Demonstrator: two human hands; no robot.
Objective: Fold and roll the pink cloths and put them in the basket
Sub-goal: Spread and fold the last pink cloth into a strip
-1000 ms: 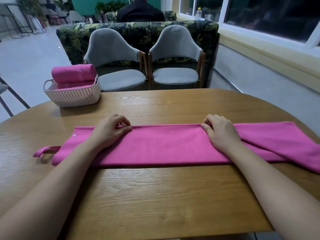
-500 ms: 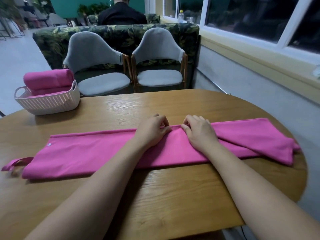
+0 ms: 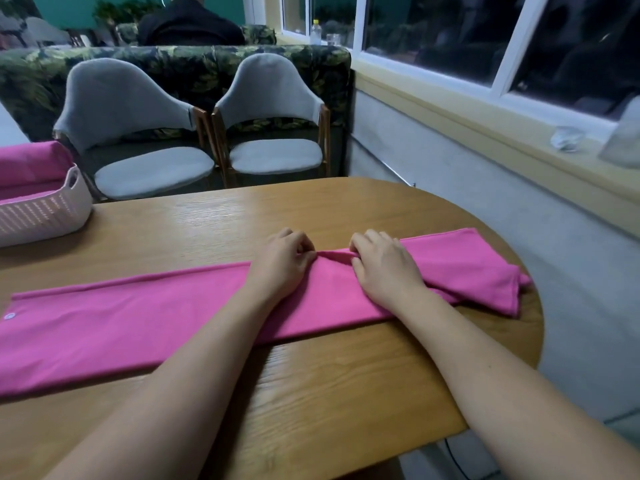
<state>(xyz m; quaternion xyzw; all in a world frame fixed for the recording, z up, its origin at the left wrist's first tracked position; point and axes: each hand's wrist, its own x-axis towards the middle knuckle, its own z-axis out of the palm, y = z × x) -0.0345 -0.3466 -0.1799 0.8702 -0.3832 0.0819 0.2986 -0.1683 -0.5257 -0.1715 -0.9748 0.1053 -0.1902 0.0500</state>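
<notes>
A long pink cloth (image 3: 145, 317), folded into a narrow strip, lies across the wooden table (image 3: 311, 393). My left hand (image 3: 285, 259) and my right hand (image 3: 382, 266) sit close together on its far edge, fingers curled and pinching the fabric, which bunches into a small ridge between them. The cloth's right end lies loosely doubled near the table's rounded right edge. At the far left stands a white woven basket (image 3: 41, 216) holding a rolled pink cloth (image 3: 31, 161).
Two grey chairs (image 3: 273, 109) stand behind the table, in front of a leaf-patterned sofa back. A person in black sits beyond it. A wall with a window sill runs along the right. The table's right edge is close to the cloth's end.
My left hand slid right along the cloth's far edge until it came close beside my right hand. The view turned right, so the basket shifted to the left border.
</notes>
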